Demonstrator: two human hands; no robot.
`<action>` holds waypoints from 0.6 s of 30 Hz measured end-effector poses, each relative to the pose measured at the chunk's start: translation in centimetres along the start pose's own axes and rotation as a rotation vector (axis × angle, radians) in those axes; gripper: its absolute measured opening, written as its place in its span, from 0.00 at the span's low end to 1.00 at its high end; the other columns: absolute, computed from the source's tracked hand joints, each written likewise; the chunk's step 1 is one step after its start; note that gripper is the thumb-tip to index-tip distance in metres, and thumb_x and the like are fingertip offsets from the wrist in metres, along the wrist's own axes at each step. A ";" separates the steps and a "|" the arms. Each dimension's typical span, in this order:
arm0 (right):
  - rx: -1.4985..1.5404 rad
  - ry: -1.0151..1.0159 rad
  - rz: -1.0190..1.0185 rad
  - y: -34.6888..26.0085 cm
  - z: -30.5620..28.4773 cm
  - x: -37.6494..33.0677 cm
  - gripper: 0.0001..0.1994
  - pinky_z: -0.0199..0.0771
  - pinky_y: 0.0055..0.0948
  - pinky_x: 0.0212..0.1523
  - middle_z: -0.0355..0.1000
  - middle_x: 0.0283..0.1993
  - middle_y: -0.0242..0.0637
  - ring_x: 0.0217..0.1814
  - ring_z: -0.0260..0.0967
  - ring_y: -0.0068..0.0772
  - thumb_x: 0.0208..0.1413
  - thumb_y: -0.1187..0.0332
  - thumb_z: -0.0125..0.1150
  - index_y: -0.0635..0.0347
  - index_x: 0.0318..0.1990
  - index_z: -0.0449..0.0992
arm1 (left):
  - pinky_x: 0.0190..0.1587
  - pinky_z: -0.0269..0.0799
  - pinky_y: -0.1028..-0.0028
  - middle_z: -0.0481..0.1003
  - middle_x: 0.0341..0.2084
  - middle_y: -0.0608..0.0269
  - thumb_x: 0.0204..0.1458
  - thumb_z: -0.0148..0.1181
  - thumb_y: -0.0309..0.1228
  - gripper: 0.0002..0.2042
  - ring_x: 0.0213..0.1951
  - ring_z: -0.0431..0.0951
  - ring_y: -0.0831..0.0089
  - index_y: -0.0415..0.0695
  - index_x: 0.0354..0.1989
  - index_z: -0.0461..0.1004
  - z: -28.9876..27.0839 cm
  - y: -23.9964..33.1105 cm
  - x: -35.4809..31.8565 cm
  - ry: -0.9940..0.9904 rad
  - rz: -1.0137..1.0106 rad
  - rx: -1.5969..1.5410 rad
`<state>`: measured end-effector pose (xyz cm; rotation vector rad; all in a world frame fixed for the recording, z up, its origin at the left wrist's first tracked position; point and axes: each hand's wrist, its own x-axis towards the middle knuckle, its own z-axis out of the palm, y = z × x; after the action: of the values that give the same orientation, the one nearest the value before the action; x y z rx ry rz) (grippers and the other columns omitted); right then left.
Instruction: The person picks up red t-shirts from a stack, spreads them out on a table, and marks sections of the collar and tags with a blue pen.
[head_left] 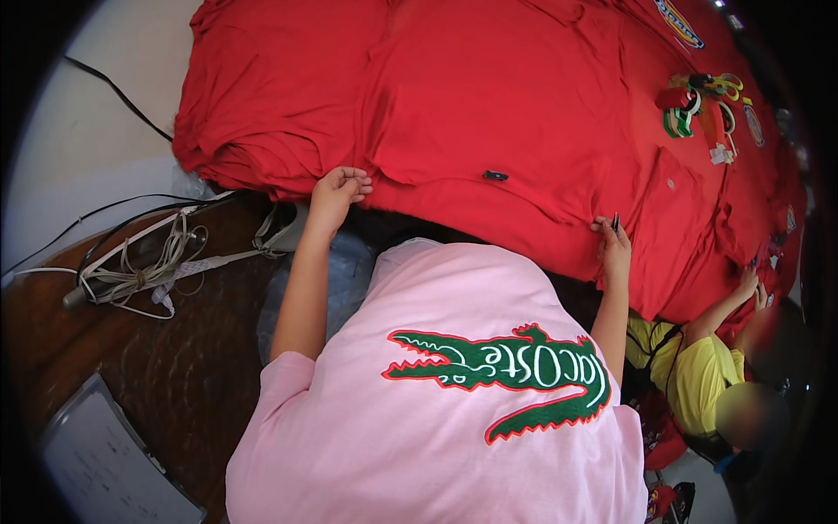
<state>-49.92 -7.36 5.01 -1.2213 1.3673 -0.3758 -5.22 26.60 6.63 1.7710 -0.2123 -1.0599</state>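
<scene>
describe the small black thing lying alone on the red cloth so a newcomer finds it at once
Start from the big red cloth covering the table. Between the left hand and right hand at its near edge lies a small black clip-like piece. It is the only dark item there, far from the scissors.

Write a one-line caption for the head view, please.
Left hand grips the red fabric's edge while the right hand pinches a small dark tool at its hem; tape rolls lie beyond.

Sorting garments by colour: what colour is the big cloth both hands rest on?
Red, the large spread fabric; seen in the head view.
</scene>
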 end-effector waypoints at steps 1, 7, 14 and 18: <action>0.007 0.015 -0.034 1.0 -0.1 0.0 0.13 0.57 0.19 0.19 0.81 0.37 0.31 0.17 0.58 0.14 0.71 0.63 0.54 0.60 0.50 0.81 | 0.50 0.77 0.72 0.81 0.45 0.53 0.66 0.53 0.30 0.12 0.46 0.83 0.67 0.36 0.52 0.75 0.2 -0.1 -0.1 -0.001 -0.012 -0.033; 0.078 0.083 -0.097 -0.2 0.3 -1.3 0.12 0.62 0.19 0.22 0.81 0.36 0.35 0.19 0.61 0.16 0.72 0.66 0.51 0.63 0.49 0.79 | 0.45 0.78 0.72 0.82 0.40 0.52 0.63 0.62 0.47 0.22 0.42 0.85 0.66 0.37 0.49 0.77 3.0 0.0 0.1 0.033 -0.111 -0.115; 0.195 0.079 0.045 -0.9 0.8 -2.4 0.10 0.52 0.19 0.17 0.76 0.29 0.29 0.16 0.55 0.13 0.68 0.62 0.59 0.59 0.45 0.79 | 0.43 0.80 0.69 0.82 0.39 0.50 0.60 0.64 0.52 0.26 0.40 0.85 0.62 0.36 0.48 0.76 4.2 1.1 1.6 0.004 -0.152 -0.106; 0.064 0.153 0.091 -1.9 4.0 -2.8 0.10 0.45 0.18 0.15 0.68 0.21 0.23 0.13 0.50 0.11 0.61 0.60 0.69 0.55 0.38 0.78 | 0.41 0.82 0.69 0.82 0.39 0.50 0.60 0.65 0.50 0.24 0.40 0.86 0.60 0.36 0.47 0.76 4.4 2.0 2.0 -0.041 -0.179 -0.129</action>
<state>-46.30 -4.11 7.07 -1.0918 1.5247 -0.4526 -6.66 21.55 6.72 1.6763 -0.0097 -1.2108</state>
